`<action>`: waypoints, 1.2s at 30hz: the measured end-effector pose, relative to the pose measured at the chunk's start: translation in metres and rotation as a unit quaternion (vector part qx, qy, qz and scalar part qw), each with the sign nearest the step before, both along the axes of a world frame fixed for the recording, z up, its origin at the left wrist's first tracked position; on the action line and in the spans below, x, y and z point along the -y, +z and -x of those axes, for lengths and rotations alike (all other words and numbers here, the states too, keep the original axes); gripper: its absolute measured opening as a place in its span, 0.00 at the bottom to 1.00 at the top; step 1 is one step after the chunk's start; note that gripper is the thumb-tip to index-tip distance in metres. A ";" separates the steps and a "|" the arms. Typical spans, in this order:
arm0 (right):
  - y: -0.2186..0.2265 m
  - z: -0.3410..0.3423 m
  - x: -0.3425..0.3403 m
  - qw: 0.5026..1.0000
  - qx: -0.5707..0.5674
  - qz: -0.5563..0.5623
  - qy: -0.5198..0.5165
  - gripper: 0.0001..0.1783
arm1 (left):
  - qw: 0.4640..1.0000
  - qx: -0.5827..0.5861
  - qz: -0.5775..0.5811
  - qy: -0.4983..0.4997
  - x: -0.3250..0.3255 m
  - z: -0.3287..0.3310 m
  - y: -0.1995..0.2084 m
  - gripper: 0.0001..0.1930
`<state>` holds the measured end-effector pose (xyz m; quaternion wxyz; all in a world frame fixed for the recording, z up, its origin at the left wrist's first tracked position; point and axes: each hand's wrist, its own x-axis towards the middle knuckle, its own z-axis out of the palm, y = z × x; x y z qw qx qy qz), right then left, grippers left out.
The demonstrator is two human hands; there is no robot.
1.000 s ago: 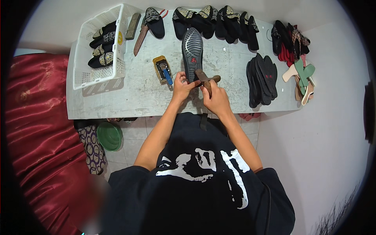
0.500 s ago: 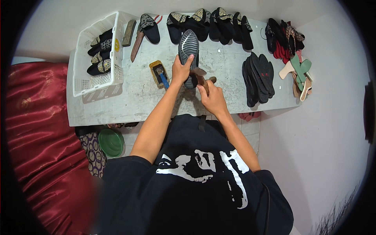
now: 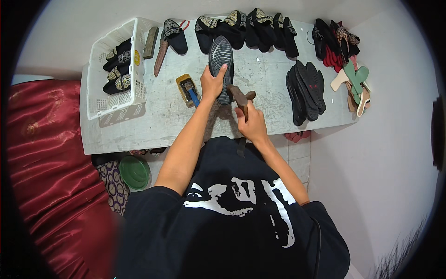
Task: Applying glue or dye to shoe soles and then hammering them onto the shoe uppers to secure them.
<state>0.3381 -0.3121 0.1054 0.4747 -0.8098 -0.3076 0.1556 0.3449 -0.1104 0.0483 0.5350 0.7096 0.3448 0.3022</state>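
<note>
Over the middle of the table, my left hand (image 3: 213, 83) grips a black shoe (image 3: 220, 50), its grey ridged sole turned up and its toe pointing away from me. The left thumb lies across the sole. My right hand (image 3: 253, 124) is closed around the handle of a hammer (image 3: 239, 96). The hammer's head is beside the near part of the shoe, close to the sole's right edge; whether they touch I cannot tell. To the left of the shoe, a yellow tub (image 3: 185, 83) of dark paste holds a blue-handled brush (image 3: 193, 96).
A white plastic basket (image 3: 135, 88) with several black slippers stands at the table's left. Black slippers with patterned bands (image 3: 233, 35) line the back. A stack of black soles (image 3: 304, 93) lies right, near green and cream sole pieces (image 3: 355, 80). A sheathed knife (image 3: 160, 58) lies back left.
The hammer and my right hand have shifted slightly down, and the hammer's head has tilted. My left hand still holds the shoe in nearly the same place.
</note>
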 end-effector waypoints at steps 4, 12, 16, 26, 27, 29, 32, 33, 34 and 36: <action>0.000 0.006 0.005 0.999 -0.022 0.031 0.015 0.12 | 1.000 -0.012 -0.010 0.010 0.001 0.002 -0.002 0.28; -0.003 0.017 0.013 0.999 -0.008 0.046 0.016 0.13 | 1.000 -0.016 -0.015 0.017 0.002 0.001 -0.002 0.28; 0.000 0.014 0.010 0.998 -0.001 0.054 0.037 0.12 | 1.000 -0.008 -0.014 0.021 0.003 0.001 -0.005 0.28; -0.002 0.007 0.005 0.998 0.052 0.023 0.041 0.13 | 1.000 -0.005 0.011 0.019 0.001 0.000 -0.007 0.27; 0.006 0.004 0.001 0.995 0.049 0.064 0.052 0.13 | 1.000 -0.005 0.010 0.021 0.001 0.000 -0.008 0.27; 0.008 0.003 -0.002 0.991 0.047 0.104 0.064 0.13 | 1.000 0.012 0.016 0.013 0.000 0.000 -0.010 0.27; 0.003 0.002 -0.004 0.998 0.042 0.045 0.034 0.13 | 0.999 0.022 0.013 0.019 0.001 -0.001 -0.013 0.26; 0.007 -0.001 -0.006 0.995 0.027 0.082 0.040 0.15 | 0.999 0.023 0.013 0.020 0.001 0.000 -0.013 0.26; 0.010 -0.003 -0.007 0.992 0.011 0.119 0.046 0.17 | 0.999 0.013 0.028 0.015 0.002 0.001 -0.012 0.26; 0.011 -0.005 -0.007 0.992 0.024 0.116 0.052 0.16 | 0.999 0.003 0.042 0.010 0.001 0.002 -0.011 0.25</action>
